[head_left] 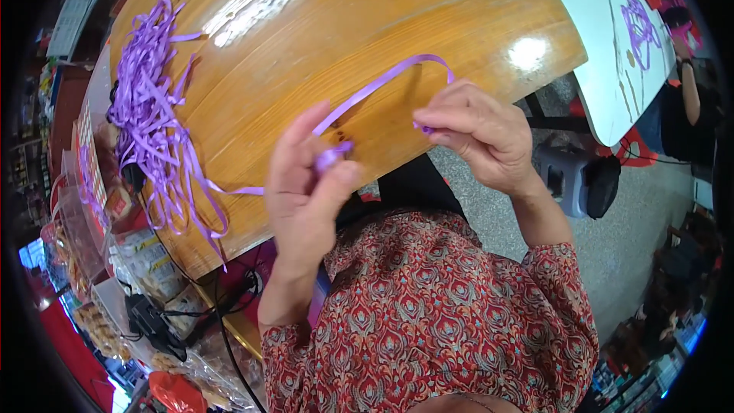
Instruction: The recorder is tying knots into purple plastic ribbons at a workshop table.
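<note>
A length of purple ribbon arcs over the wooden table between my two hands. My left hand is curled round a bunched bit of this ribbon, thumb against the fingers, slightly blurred. From that hand a strand runs left to a big tangled heap of purple ribbon on the table's left side. Thumb and fingers of my right hand pinch a small dark purple piece of ribbon at the fingertips. Both hands are raised near the table's front edge, apart from each other.
The wooden table has a curved right edge. Beyond it, a white marbled table carries more purple ribbon, near another person's arm. A grey plastic stool stands on the floor. Packaged goods and a black cable lie at lower left.
</note>
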`<state>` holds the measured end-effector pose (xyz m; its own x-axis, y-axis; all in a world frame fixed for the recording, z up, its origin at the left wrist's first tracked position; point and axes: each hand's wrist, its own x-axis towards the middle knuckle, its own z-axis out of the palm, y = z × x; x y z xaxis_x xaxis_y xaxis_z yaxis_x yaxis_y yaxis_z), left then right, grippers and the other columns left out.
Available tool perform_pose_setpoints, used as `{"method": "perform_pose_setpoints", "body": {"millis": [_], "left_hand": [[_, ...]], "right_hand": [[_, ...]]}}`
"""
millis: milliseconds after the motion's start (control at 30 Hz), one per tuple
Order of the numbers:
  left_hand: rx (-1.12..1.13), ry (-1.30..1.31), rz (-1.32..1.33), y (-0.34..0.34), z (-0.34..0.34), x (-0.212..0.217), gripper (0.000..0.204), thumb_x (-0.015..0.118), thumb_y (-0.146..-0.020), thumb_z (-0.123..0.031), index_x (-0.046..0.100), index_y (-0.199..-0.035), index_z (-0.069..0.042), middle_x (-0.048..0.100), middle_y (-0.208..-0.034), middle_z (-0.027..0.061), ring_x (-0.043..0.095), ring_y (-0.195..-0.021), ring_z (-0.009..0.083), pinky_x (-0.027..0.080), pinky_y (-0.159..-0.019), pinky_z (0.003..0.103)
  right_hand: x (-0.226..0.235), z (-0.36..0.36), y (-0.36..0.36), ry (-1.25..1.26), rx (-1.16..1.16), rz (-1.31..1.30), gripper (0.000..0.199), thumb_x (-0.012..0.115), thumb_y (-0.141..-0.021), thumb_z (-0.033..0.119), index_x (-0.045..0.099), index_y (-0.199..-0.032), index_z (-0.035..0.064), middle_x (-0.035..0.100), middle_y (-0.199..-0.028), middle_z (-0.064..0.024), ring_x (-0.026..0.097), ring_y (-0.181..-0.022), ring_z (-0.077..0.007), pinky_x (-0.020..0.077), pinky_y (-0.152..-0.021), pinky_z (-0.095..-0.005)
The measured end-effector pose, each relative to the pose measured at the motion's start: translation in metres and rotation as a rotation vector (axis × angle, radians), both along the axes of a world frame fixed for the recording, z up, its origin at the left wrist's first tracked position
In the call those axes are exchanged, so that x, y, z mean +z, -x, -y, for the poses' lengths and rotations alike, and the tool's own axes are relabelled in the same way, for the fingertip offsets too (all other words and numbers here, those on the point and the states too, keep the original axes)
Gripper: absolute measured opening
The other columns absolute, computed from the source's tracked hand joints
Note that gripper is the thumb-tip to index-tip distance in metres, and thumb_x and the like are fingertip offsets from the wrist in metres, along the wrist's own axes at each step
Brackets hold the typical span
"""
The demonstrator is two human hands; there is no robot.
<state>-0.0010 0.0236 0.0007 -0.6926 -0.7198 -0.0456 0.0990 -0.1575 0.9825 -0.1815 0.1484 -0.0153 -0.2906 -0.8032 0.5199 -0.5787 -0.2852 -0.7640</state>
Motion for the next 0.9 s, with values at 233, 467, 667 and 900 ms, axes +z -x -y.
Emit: {"method": "perform_pose_setpoints", "body": {"millis": [233,467,667,900], "left_hand": [[-0.110,0.017,0.017,-0.002,0.000,-0.007,0.036,0.073,-0.076,-0.003,0.063,-0.111,-0.003,0.048,-0.079,-0.0059,0.040,-0.068,0.0032,0.034,-0.059,0.016],[-0.083,0.106,-0.065,-0.005,0.004,-0.006,0.028,0.071,-0.077,0.000,0.067,-0.104,-0.004,0.052,-0.079,-0.0018,0.047,-0.064,0.0046,0.037,-0.054,0.018],[-0.031,0.235,-0.105,-0.008,0.007,-0.007,0.024,0.071,-0.076,0.001,0.068,-0.100,-0.003,0.052,-0.076,-0.0017,0.047,-0.064,0.0052,0.037,-0.053,0.018],[0.045,-0.109,-0.235,-0.014,0.001,-0.016,0.023,0.071,-0.074,0.003,0.067,-0.097,0.000,0.055,-0.079,-0.0001,0.050,-0.072,0.0071,0.040,-0.063,0.020]], "right_hand": [[0.006,0.027,-0.030,0.062,0.076,0.204,0.037,0.063,-0.079,-0.006,0.056,-0.115,-0.0063,0.063,-0.086,-0.0110,0.061,-0.080,-0.0177,0.0480,-0.073,-0.0263],[0.014,0.032,-0.039,-0.058,0.180,0.370,0.049,0.062,-0.082,-0.007,0.045,-0.128,-0.0066,0.062,-0.091,-0.0085,0.058,-0.082,-0.0112,0.0466,-0.072,-0.0210],[0.016,0.037,-0.047,-0.110,0.175,0.491,0.045,0.060,-0.083,-0.007,0.047,-0.126,-0.0062,0.062,-0.091,-0.0071,0.058,-0.083,-0.0089,0.0465,-0.072,-0.0191],[0.013,0.039,-0.054,-0.081,0.176,0.409,0.039,0.061,-0.083,-0.007,0.052,-0.121,-0.0051,0.062,-0.093,-0.0075,0.059,-0.083,-0.0092,0.0480,-0.072,-0.0199]]}}
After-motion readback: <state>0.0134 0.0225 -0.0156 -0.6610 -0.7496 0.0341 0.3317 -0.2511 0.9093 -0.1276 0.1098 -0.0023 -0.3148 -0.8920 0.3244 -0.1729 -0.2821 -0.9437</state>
